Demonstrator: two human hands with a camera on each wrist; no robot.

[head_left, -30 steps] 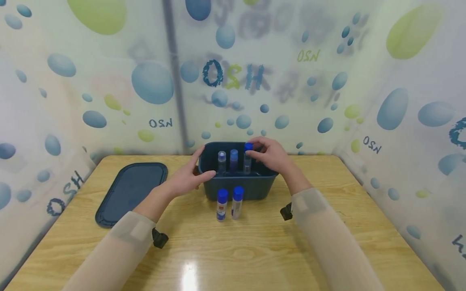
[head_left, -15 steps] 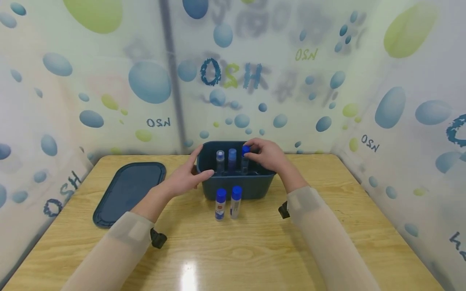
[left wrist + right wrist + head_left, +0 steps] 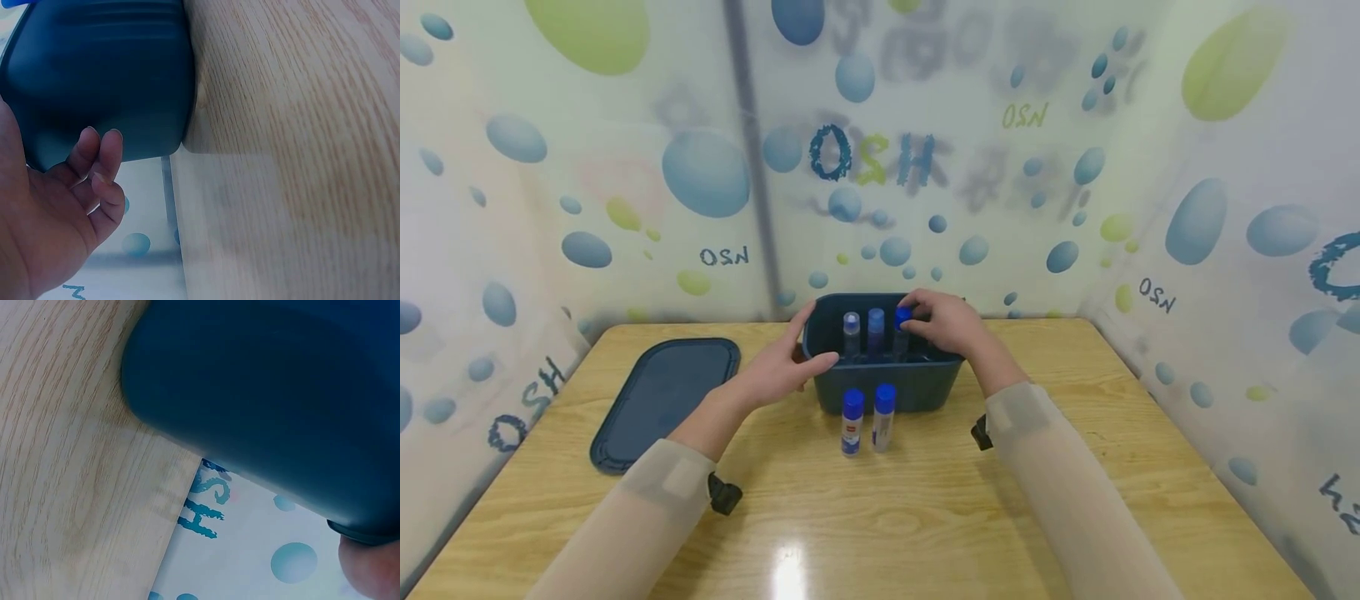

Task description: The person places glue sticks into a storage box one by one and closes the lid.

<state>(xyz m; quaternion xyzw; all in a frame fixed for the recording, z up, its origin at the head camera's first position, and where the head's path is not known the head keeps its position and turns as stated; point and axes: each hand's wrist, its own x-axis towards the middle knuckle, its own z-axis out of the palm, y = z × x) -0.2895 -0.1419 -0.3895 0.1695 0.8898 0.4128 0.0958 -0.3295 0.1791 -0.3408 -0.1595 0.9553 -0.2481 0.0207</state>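
Currently, the wooden table [image 3: 925, 517] supports the dark blue bin [image 3: 921, 388], with the flat lid [image 3: 670, 396] lying to its left. Bin displacement is possible if the left hand [image 3: 775, 367] pushes unevenly: its thumb and index finger are spread apart about the left end, touching rather than clamping. The right hand [image 3: 949, 322] pinches the held tube [image 3: 901, 342] by its cap; this tube is upright inside the bin, right of 2 standing tubes [image 3: 852, 340]. Releasing before the base seats may tip it; base contact is hidden. A sideways bump may topple its neighbours. Outside, 2 blue-capped glue sticks [image 3: 852, 429] stand near the front wall; a bin sliding toward the person could knock them over.
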